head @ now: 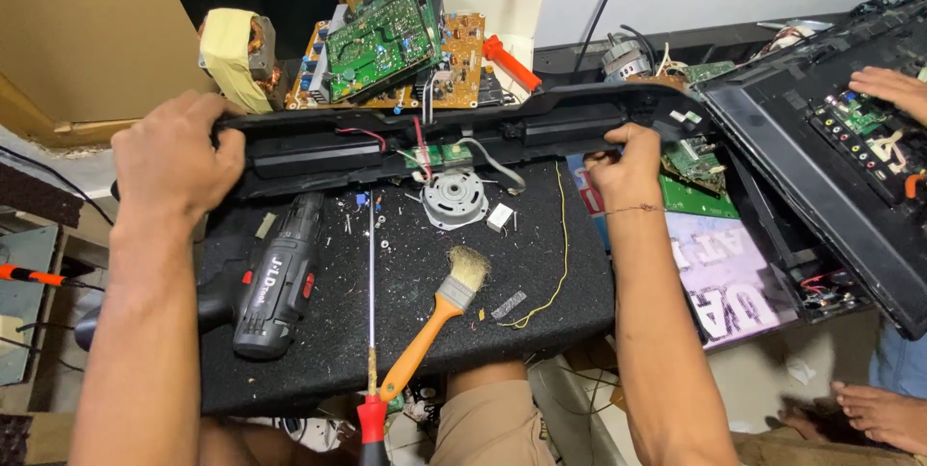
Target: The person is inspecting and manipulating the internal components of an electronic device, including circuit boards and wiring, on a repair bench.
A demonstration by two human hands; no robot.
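Both my hands hold a long black plastic speaker bar [541, 128] level above the black speckled work mat [541, 282]. My left hand [174, 162] grips its left end and my right hand [628, 165] grips near its right end. Red and white wires and a small green circuit board [439, 155] hang at the bar's middle. Under it on the mat lies a round grey motor [452, 197].
On the mat lie a black cordless drill [275, 278], a long screwdriver with a red handle [371, 331], an orange-handled brush [439, 316], a yellow wire and loose screws. Circuit boards [386, 36] and a transformer [237, 56] sit behind. Another person's hand [893, 89] rests on a black casing [801, 167] at right.
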